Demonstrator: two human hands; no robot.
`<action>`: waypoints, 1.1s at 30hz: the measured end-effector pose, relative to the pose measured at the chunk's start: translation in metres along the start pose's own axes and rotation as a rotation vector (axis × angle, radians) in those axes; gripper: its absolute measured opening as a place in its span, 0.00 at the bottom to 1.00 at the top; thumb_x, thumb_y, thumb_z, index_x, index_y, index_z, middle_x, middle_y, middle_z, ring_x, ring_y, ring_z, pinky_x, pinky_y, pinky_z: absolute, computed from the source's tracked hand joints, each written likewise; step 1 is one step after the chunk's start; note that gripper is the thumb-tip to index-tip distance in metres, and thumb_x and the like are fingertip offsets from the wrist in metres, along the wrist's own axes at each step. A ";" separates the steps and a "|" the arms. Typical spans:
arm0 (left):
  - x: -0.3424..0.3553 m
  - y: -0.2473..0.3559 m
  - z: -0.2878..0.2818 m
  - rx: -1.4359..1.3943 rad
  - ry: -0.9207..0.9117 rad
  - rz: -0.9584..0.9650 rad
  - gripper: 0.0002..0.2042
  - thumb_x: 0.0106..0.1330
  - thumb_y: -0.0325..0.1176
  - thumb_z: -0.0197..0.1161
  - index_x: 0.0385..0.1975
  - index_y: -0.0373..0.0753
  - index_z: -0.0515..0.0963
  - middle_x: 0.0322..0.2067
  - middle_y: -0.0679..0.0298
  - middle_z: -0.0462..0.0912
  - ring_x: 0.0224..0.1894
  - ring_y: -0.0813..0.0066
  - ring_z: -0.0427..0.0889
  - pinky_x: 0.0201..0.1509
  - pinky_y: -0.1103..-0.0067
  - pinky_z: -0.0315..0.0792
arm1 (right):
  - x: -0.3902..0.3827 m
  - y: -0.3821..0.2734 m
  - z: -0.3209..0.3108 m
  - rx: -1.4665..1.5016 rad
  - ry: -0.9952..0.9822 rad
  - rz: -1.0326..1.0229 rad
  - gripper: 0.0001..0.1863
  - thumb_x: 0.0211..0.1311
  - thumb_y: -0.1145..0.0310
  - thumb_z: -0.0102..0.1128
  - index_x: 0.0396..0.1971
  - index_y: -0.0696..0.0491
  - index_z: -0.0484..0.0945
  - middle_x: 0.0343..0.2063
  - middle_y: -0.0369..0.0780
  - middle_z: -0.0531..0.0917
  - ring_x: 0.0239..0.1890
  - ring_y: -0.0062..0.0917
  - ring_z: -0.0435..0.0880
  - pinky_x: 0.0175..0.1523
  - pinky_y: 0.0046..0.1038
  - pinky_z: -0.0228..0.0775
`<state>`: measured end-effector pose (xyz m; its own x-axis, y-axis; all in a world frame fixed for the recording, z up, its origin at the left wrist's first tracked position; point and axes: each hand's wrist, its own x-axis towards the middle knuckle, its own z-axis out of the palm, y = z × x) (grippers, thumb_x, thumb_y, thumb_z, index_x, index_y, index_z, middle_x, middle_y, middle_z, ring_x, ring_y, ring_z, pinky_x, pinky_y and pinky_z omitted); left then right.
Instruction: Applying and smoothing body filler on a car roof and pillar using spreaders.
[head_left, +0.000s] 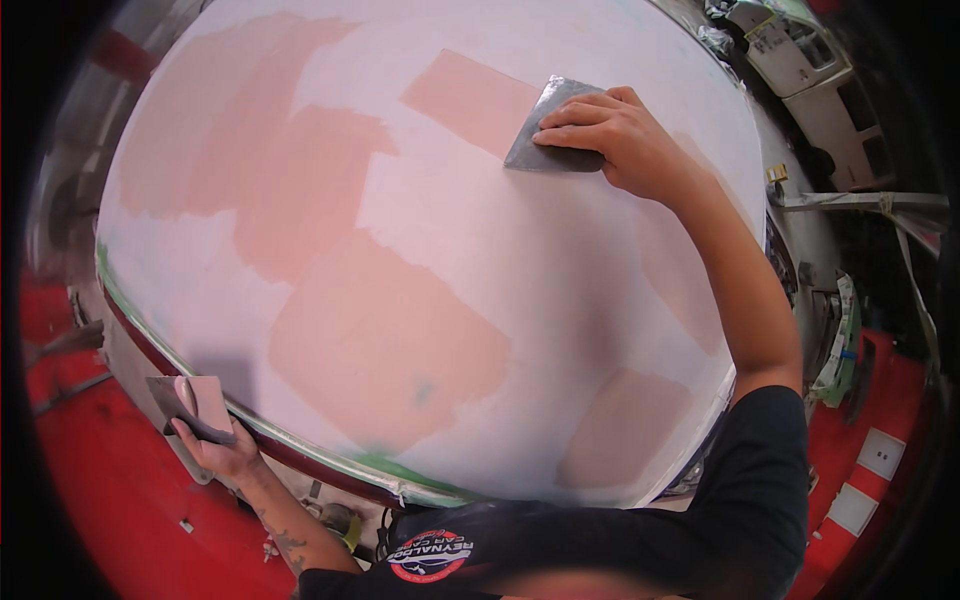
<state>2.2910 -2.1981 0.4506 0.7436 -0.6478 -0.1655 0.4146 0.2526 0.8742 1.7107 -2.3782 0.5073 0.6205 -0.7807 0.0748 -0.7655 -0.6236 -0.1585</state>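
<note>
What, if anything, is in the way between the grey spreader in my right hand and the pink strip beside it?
Nothing visible: your right hand holds the grey spreader at the end of the pink strip, apparently against the panel. Your left hand, holding a flat plate, is away by the panel's lower-left edge.

A broad white vehicle panel (450, 210), blotched with pink!
Smooth pink filler patches (390, 330) spread across it, and a grey spreader (540, 106) meets one patch's edge.
</note>
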 end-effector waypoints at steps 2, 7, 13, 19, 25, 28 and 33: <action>-0.003 0.000 0.003 -0.010 -0.001 -0.003 0.28 0.80 0.42 0.49 0.70 0.26 0.64 0.68 0.53 0.73 0.69 0.63 0.73 0.73 0.69 0.65 | -0.015 -0.001 -0.003 0.005 -0.016 0.014 0.36 0.45 0.92 0.55 0.52 0.42 0.86 0.55 0.29 0.85 0.63 0.25 0.78 0.66 0.35 0.61; -0.009 0.002 0.011 0.009 -0.055 -0.007 0.28 0.80 0.42 0.50 0.70 0.26 0.63 0.70 0.53 0.71 0.71 0.63 0.71 0.75 0.71 0.62 | -0.050 -0.005 -0.009 -0.007 -0.015 0.042 0.37 0.41 0.93 0.57 0.52 0.42 0.86 0.55 0.29 0.85 0.63 0.25 0.78 0.66 0.36 0.62; -0.008 0.005 0.014 0.028 0.022 -0.066 0.28 0.80 0.43 0.48 0.70 0.26 0.65 0.69 0.53 0.72 0.70 0.62 0.71 0.75 0.70 0.63 | -0.080 -0.014 -0.016 0.040 -0.030 0.102 0.38 0.39 0.92 0.58 0.52 0.42 0.85 0.54 0.29 0.86 0.62 0.26 0.79 0.65 0.35 0.62; -0.030 -0.003 0.087 0.003 -0.297 -0.216 0.29 0.81 0.45 0.44 0.69 0.24 0.66 0.69 0.49 0.71 0.70 0.55 0.71 0.76 0.61 0.63 | -0.084 -0.035 -0.051 -0.039 0.089 0.222 0.32 0.47 0.89 0.59 0.53 0.46 0.84 0.50 0.34 0.87 0.56 0.29 0.81 0.61 0.35 0.66; -0.118 -0.074 0.210 0.073 -0.620 -0.085 0.24 0.79 0.43 0.57 0.63 0.29 0.70 0.54 0.58 0.80 0.54 0.69 0.82 0.59 0.74 0.77 | -0.040 -0.112 -0.058 -0.011 0.385 0.021 0.27 0.52 0.86 0.60 0.53 0.49 0.85 0.51 0.36 0.87 0.54 0.31 0.82 0.55 0.34 0.68; -0.146 -0.079 0.237 0.048 -0.746 -0.124 0.20 0.80 0.40 0.56 0.58 0.27 0.75 0.51 0.59 0.81 0.52 0.74 0.78 0.56 0.76 0.72 | -0.021 -0.137 -0.059 -0.004 0.448 -0.033 0.26 0.52 0.82 0.62 0.52 0.46 0.86 0.51 0.32 0.87 0.55 0.29 0.82 0.55 0.32 0.65; -0.157 -0.074 0.250 0.173 -0.724 -0.005 0.18 0.80 0.38 0.55 0.54 0.25 0.76 0.51 0.58 0.81 0.51 0.73 0.79 0.57 0.76 0.72 | -0.011 -0.148 -0.058 -0.012 0.383 -0.094 0.21 0.53 0.77 0.64 0.48 0.44 0.85 0.50 0.29 0.86 0.53 0.25 0.81 0.55 0.33 0.63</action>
<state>2.0124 -2.2944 0.5260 0.1853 -0.9752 0.1206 0.2842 0.1707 0.9435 1.8077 -2.2798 0.5870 0.5813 -0.6776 0.4504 -0.7119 -0.6916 -0.1217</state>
